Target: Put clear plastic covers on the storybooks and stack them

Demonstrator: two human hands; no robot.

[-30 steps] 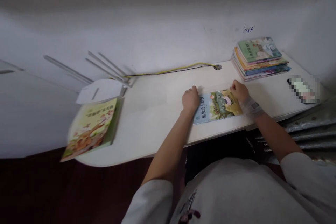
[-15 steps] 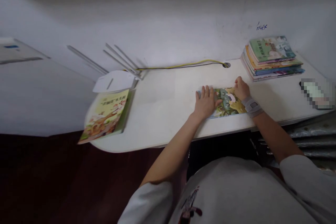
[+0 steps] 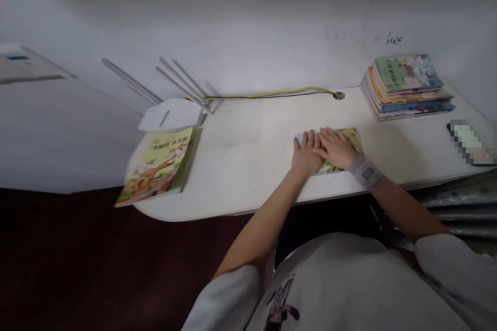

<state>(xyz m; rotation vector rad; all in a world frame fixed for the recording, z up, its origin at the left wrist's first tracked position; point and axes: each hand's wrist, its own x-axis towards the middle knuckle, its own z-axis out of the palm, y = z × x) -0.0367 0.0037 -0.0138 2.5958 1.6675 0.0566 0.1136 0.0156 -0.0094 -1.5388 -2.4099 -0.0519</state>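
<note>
A picture book (image 3: 352, 139) with a blue, green and yellow cover lies flat near the front edge of the white table (image 3: 233, 165). On its left part rests my left hand (image 3: 306, 158), palm down with the fingers stretched out. My right hand (image 3: 337, 149) lies flat across the middle of the cover, fingers extended and meeting the left hand. A grey band (image 3: 365, 172) is round my right wrist. Much of the cover is hidden under both hands.
A stack of books (image 3: 407, 88) stands at the back right, with a blurred-out phone (image 3: 471, 142) before it. At the left, a yellow-green book (image 3: 159, 165) overhangs the table edge beside a white router (image 3: 171, 114). A yellow cable (image 3: 272, 94) runs along the wall into a hole.
My right hand has moved left from the book's right side, its curled fingers now laid out flat on the cover beside my left hand. The left hand stays on the book.
</note>
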